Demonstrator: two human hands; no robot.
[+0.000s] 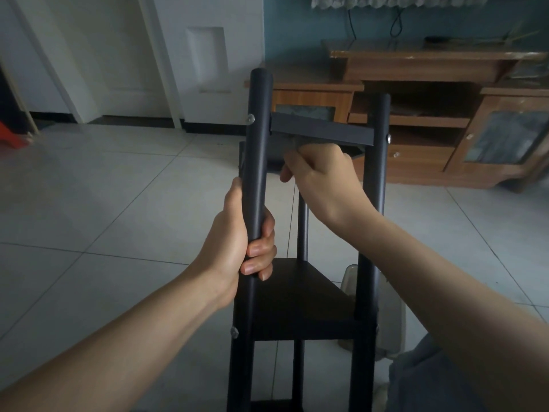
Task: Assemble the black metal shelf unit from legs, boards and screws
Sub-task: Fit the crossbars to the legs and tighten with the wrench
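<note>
The black metal shelf unit stands upright in front of me. My left hand [240, 245] grips its near left leg [259, 138] at mid height. A top board [320, 130] spans between this leg and the right leg [375, 185], with silver screw heads [250, 118] at the joints. My right hand [319, 176] sits just under the top board with fingers curled up against its underside; what the fingers hold is hidden. A lower black board [297, 301] is fixed between the legs, and a rear leg [302, 227] shows behind it.
A clear plastic container [350, 278] sits on the pale tiled floor behind the shelf's right leg. A wooden TV cabinet [430, 120] stands at the back right, white doors [148, 55] at the back left. A red object [12, 133] lies at the far left.
</note>
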